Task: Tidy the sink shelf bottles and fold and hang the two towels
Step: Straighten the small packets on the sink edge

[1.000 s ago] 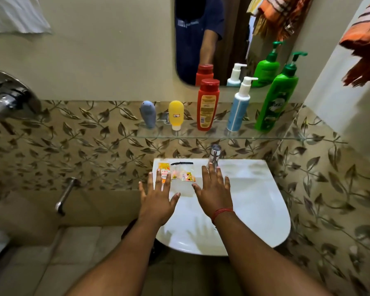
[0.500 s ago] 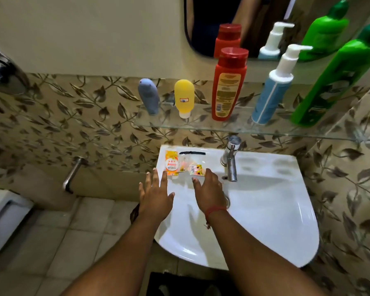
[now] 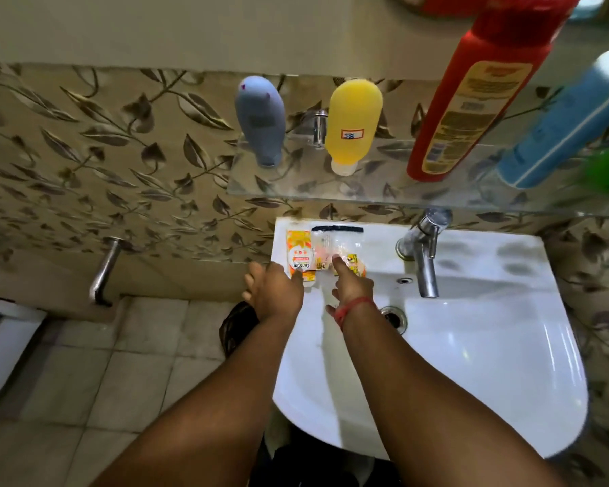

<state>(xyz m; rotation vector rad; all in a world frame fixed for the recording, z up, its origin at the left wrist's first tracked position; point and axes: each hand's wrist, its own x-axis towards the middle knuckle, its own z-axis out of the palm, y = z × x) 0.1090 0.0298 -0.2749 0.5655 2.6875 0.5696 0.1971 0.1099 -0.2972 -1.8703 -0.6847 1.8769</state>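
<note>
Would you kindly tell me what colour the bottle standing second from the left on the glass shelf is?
Yellow, with a whitish cap at the bottom; the head view shows it.

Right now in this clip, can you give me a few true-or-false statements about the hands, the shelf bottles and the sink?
1. Both hands reach the packets on the sink's back ledge. True: left hand at the orange sachet, right hand on the clear packet.
2. The yellow bottle lies in the basin. False: it stands cap-down on the glass shelf.
3. The tap is running. False: no water shows.
4. The red bottle stands right of the yellow one. True.
</note>
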